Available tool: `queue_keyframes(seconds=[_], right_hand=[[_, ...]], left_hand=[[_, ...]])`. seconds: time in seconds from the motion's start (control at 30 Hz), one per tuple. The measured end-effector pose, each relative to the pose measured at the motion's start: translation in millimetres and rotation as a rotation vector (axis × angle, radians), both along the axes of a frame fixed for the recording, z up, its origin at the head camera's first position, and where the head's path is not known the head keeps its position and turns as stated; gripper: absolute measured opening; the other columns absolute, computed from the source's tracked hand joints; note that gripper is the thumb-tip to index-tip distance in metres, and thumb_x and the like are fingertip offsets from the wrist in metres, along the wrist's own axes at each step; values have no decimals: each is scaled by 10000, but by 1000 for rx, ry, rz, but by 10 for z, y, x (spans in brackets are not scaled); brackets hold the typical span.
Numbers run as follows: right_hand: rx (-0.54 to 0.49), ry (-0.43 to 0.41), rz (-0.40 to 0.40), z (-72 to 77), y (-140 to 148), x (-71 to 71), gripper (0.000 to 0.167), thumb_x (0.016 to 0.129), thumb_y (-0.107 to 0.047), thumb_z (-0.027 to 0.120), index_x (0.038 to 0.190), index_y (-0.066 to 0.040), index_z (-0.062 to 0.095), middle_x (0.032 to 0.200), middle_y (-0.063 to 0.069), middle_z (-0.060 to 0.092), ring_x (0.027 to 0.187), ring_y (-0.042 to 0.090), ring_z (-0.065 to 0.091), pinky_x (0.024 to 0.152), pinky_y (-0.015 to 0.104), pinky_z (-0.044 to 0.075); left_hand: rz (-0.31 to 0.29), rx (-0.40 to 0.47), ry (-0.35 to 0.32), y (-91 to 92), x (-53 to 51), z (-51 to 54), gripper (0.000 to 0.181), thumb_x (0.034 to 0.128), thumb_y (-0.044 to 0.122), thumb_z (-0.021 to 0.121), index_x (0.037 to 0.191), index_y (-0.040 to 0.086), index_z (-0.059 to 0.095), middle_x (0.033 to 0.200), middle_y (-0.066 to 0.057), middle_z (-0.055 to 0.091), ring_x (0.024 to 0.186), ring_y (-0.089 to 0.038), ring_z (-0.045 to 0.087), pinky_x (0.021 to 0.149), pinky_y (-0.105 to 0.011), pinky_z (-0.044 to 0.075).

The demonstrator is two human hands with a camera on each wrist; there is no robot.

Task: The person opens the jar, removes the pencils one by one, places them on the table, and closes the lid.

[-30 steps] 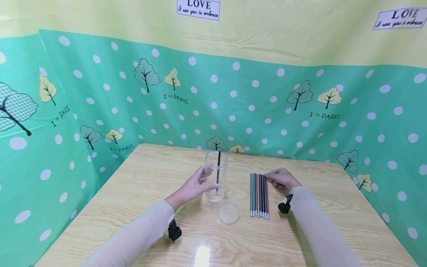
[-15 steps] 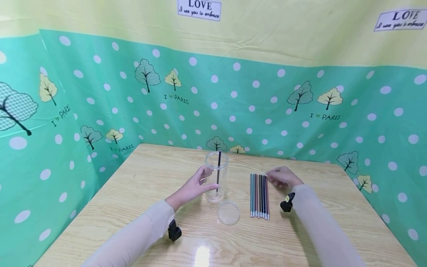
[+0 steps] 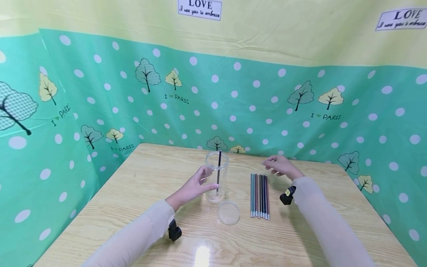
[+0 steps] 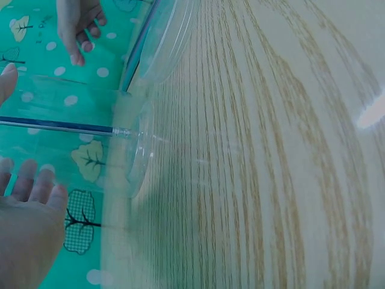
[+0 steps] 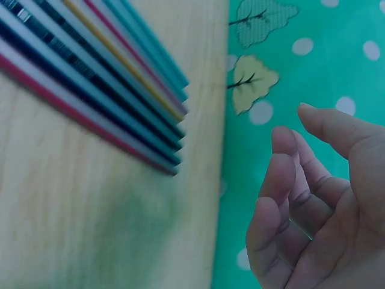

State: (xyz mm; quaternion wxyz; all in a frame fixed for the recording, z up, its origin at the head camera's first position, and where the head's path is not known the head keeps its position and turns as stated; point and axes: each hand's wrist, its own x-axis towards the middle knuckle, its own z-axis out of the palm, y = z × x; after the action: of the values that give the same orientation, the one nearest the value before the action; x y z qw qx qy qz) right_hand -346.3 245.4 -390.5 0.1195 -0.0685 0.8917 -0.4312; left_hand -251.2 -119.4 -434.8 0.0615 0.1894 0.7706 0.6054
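Observation:
A tall clear jar [image 3: 224, 180] stands upright on the table, a single dark pencil [image 3: 218, 170] leaning inside it. My left hand [image 3: 192, 188] holds the jar from the left, thumb on the near side and fingers round the far side. The left wrist view shows that pencil's eraser end [image 4: 122, 132] down at the jar's base. To the right lies a row of several pencils [image 3: 259, 196], erasers toward me. My right hand [image 3: 281, 166] hovers beyond their far tips, apart from them; in the right wrist view its fingers are loosely bent around nothing.
A round clear lid [image 3: 229, 213] lies on the wooden table [image 3: 150, 174] just in front of the jar, between it and the pencil row. A green and yellow patterned curtain [image 3: 233, 92] hangs behind the table and along its sides.
My right hand has drawn away from the tips of the pencil row, moving up and farther back, with nothing in it. The left hand, jar and pencils have stayed put.

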Motion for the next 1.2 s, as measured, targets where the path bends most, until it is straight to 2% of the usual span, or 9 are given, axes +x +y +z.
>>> queue_keyframes(seconds=[0.17,0.37,0.47,0.77,0.9,1.03,1.2], right_hand=[[14,37,36,146,-147,13,463,1006,-359,613,1269,22,592,1144,219,645,890,311,638,763,420,574],[10,79,79,323,-350,64,454,988,-392,640,1249,-20,627,1060,131,666,799,212,615,647,300,547],[16,111,110,415,-468,105,457,981,-423,641,1227,-38,639,1044,96,671,805,226,606,629,280,529],[24,228,209,667,-831,287,356,978,-418,647,1145,-107,696,975,49,679,817,277,612,645,334,539],[15,276,249,740,-987,370,309,978,-394,656,1117,-125,718,976,36,688,838,275,635,690,362,568],[28,312,271,769,-1111,414,306,972,-403,662,1113,-138,722,997,12,696,824,223,643,725,364,574],[36,339,286,776,-1236,436,305,956,-415,680,1117,-159,720,1034,0,704,831,196,654,784,421,583]], left_hand=[[5,-13,-2,-3,-2,-5,716,894,328,780,1470,149,394,1541,-190,376,1442,-323,329,1200,-481,250],[5,-23,8,3,-20,-20,704,903,329,771,1468,146,393,1541,-192,376,1438,-321,336,1198,-480,256],[7,-29,11,5,-28,-26,680,912,299,765,1461,145,396,1542,-193,375,1436,-311,339,1198,-474,259],[13,-12,19,17,-13,-5,646,922,214,755,1454,107,403,1530,-215,383,1435,-345,334,1195,-509,254],[13,-6,10,28,-15,-6,649,932,160,738,1472,100,382,1530,-217,378,1435,-357,329,1194,-522,251],[5,-14,5,16,-9,4,650,937,178,735,1477,125,378,1534,-206,376,1438,-335,329,1197,-510,250],[5,-12,5,9,-13,-2,650,934,191,739,1474,126,383,1529,-205,381,1436,-335,332,1198,-513,245]])
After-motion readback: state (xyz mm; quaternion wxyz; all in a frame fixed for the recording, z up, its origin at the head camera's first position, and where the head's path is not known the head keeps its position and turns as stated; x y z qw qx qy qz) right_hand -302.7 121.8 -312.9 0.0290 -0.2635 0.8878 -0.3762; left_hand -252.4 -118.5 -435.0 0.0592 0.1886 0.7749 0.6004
